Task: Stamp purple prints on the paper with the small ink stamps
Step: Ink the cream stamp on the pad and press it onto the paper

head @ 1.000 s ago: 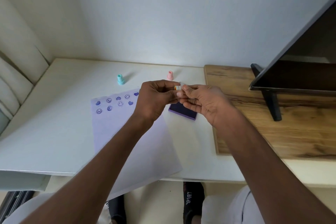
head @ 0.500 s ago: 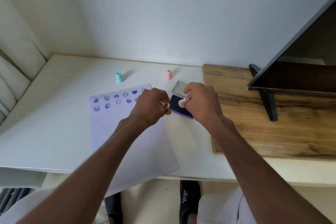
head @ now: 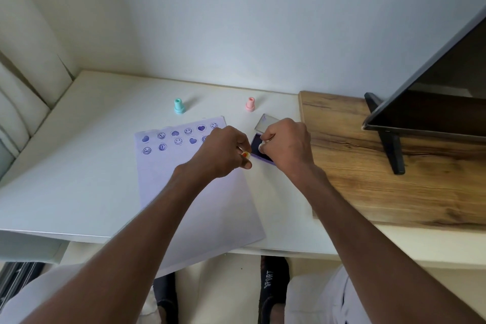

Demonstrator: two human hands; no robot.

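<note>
Hands have come down from chest height, where they met over one small piece, to the table. My right hand (head: 285, 146) now pinches a small white stamp (head: 262, 146) and presses it toward the purple ink pad (head: 259, 148); my left hand (head: 224, 151) is closed on a small orange piece (head: 246, 154), probably the cap pulled off it. I judge this as the inking step, with printing next. Paper (head: 200, 205) lies just left of the pad, its top edge carrying two rows of purple hearts and smileys, the right end of both rows covered by my left hand. Teal stamp (head: 178, 106) and pink stamp (head: 250, 104) stand untouched behind. Whether the stamp face actually touches the ink, I cannot tell: my fingers hide it
</note>
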